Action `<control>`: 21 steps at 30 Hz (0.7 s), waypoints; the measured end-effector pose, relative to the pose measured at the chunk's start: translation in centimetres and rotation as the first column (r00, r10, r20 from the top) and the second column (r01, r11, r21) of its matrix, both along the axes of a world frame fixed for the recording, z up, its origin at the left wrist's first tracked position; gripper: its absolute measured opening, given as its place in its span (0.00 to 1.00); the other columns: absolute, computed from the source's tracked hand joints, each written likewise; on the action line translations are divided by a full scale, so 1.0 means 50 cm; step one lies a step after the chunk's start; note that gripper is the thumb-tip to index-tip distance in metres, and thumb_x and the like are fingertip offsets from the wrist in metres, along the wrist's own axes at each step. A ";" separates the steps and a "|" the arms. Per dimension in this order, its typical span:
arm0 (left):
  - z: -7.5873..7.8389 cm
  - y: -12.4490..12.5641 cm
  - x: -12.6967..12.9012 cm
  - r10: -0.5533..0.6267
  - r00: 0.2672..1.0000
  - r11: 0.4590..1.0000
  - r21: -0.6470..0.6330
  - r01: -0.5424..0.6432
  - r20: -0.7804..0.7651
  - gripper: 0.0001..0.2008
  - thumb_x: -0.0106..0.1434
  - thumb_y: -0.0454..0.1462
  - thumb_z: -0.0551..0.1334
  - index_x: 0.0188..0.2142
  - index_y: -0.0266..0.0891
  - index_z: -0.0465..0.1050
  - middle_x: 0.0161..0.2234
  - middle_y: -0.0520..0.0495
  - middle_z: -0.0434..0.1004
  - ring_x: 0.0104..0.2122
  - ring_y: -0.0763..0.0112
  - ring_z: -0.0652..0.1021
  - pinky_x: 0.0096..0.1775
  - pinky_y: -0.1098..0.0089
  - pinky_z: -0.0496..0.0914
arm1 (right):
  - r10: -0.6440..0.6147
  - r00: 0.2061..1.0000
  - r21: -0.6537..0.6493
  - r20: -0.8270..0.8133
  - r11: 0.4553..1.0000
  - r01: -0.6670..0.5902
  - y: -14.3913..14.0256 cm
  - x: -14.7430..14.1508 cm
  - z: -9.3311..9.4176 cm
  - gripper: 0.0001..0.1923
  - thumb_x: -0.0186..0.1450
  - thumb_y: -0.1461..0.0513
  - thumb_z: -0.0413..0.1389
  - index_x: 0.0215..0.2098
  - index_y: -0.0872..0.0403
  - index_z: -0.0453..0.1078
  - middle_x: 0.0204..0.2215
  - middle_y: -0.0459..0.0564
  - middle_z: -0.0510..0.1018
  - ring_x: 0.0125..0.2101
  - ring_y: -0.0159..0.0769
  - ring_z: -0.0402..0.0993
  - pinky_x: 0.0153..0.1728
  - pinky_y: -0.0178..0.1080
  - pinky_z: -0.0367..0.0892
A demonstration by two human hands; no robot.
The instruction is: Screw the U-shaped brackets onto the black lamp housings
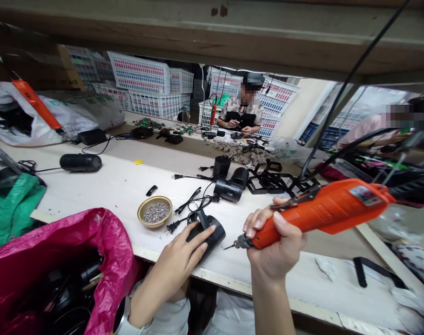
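My left hand (175, 256) is curved over a black cylindrical device (217, 231) near the bench's front edge, pressing it down with the fingers. A black bracket piece (203, 217) stands up from that device. In my right hand (278, 244) is an orange electric screwdriver (326, 209), gripped around its body near the chuck. Its thin bit (229, 247) points left, a short gap from the device, and a small bright spot shows at its tip, too small to name. Left of the device sits a yellowish bowl (152, 225) filled with small screws (157, 212).
More black cylinders (228, 190) with plug cords lie behind, beside black frames (271, 181). A pink sack (117, 246) of black parts stands front left. Another orange screwdriver (37, 104) hangs left. A person (240, 111) works across the bench. A shelf beam (198, 37) crosses overhead.
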State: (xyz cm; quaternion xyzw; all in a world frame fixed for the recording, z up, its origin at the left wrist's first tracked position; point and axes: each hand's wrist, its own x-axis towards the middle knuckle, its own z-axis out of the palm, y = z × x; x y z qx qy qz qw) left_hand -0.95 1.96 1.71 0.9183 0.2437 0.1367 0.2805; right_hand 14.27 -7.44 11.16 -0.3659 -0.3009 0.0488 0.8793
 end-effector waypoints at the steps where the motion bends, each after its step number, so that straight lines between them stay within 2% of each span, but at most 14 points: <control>1: -0.002 -0.001 0.000 -0.001 1.000 1.000 0.017 0.001 0.003 0.24 0.77 0.50 0.43 0.69 0.62 0.58 0.70 0.46 0.58 0.66 0.57 0.69 0.63 0.53 0.68 | 0.003 1.000 0.002 0.003 1.000 -0.003 0.001 -0.001 0.000 0.09 0.60 0.61 0.58 0.39 0.54 0.67 0.16 0.41 0.68 0.12 0.32 0.61 0.14 0.33 0.61; 9: 0.000 -0.004 -0.001 0.004 0.999 0.998 0.066 -0.007 0.046 0.23 0.77 0.48 0.46 0.68 0.61 0.59 0.67 0.46 0.63 0.63 0.59 0.73 0.60 0.56 0.73 | -0.012 1.000 0.041 -0.011 0.999 0.013 0.028 -0.004 -0.007 0.09 0.61 0.62 0.57 0.40 0.54 0.67 0.17 0.40 0.68 0.12 0.32 0.61 0.15 0.34 0.62; 13: 0.004 -0.005 -0.001 0.009 0.999 0.998 0.055 -0.011 0.039 0.23 0.77 0.48 0.46 0.68 0.60 0.59 0.67 0.45 0.64 0.63 0.57 0.73 0.59 0.55 0.74 | 0.020 1.000 0.019 -0.022 1.000 -0.019 0.050 -0.011 -0.016 0.08 0.63 0.62 0.58 0.40 0.54 0.67 0.17 0.40 0.68 0.13 0.32 0.62 0.15 0.34 0.62; 21: 0.004 -0.005 -0.001 0.004 1.000 1.000 0.030 -0.004 0.017 0.23 0.77 0.48 0.44 0.68 0.65 0.59 0.68 0.45 0.62 0.65 0.55 0.70 0.61 0.51 0.72 | 0.064 0.997 -0.039 -0.031 0.997 -0.065 0.071 -0.015 -0.029 0.13 0.64 0.61 0.61 0.45 0.55 0.67 0.17 0.41 0.70 0.13 0.32 0.62 0.14 0.33 0.61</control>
